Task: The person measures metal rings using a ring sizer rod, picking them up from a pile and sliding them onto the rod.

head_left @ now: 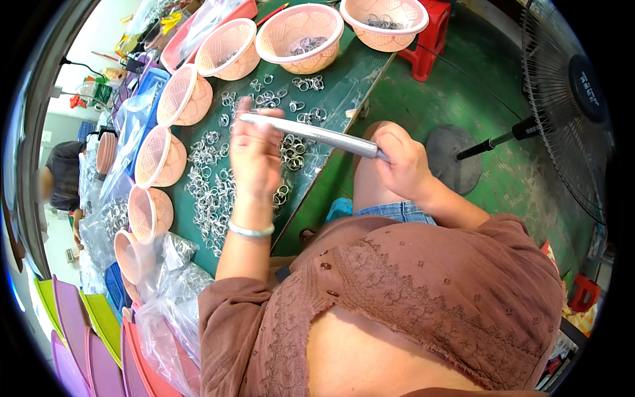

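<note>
My right hand [402, 159] is closed around the thick end of a tapered silver metal rod [324, 135], which looks like a ring mandrel. The rod lies slantwise, its thin end toward the left over the table. My left hand [256, 147], with a pale bangle on its wrist, is up at that thin end. Its fingers are smeared by motion, so whether they grip the rod or a ring there cannot be made out. Below and around this hand, many silver rings [210, 192] lie loose on the green tabletop, with more rings [308, 83] beyond it.
Pink baskets [301, 56] line the table's far and left edges, several holding rings. Clear plastic bags [169, 291] and coloured trays [106, 357] stand at the left. A standing fan [562, 99] and a red stool [426, 46] are on the right. Another person [65, 175] is at far left.
</note>
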Demonstrator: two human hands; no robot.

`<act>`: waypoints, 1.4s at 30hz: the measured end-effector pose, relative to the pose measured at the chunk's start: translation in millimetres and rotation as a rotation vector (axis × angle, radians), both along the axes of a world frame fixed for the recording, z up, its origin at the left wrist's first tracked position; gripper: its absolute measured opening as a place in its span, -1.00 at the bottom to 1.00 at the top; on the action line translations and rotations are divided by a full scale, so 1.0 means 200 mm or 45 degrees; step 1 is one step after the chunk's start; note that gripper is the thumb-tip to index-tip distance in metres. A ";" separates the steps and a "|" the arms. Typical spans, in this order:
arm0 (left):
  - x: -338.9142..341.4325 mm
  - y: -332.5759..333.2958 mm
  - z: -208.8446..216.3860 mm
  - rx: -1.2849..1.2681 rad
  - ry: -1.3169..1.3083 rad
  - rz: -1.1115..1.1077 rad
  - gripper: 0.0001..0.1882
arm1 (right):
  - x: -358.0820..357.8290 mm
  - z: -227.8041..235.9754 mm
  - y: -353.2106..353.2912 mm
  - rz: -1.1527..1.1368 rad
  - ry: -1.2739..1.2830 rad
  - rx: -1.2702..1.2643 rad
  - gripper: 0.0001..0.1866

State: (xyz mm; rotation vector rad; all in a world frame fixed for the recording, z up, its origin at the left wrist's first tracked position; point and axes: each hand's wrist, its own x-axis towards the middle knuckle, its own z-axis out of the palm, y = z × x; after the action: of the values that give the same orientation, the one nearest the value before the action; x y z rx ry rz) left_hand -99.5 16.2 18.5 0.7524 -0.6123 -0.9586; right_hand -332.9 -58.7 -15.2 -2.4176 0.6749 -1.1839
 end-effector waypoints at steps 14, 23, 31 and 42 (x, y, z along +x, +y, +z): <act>0.38 -0.19 -0.01 0.784 -0.883 0.287 -0.77 | -0.14 -0.06 -0.09 0.188 -0.228 0.754 -0.87; 0.46 -0.30 -0.03 0.992 -2.229 0.346 -0.74 | -0.13 -0.07 -0.10 0.217 -0.234 0.710 -0.87; 0.26 -0.26 0.03 0.568 -1.817 -0.063 -0.71 | -0.13 -0.10 -0.11 0.162 -0.235 0.731 -0.88; 0.31 -0.23 0.04 0.767 -1.591 -0.109 -0.75 | -0.12 -0.10 -0.11 0.186 -0.240 0.729 -0.87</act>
State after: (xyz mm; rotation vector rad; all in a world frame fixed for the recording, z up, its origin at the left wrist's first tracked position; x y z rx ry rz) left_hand -36.9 -30.6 26.5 1.9098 -1.4595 -0.6546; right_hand -356.5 -80.9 -35.1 -1.8221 0.6566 -0.9772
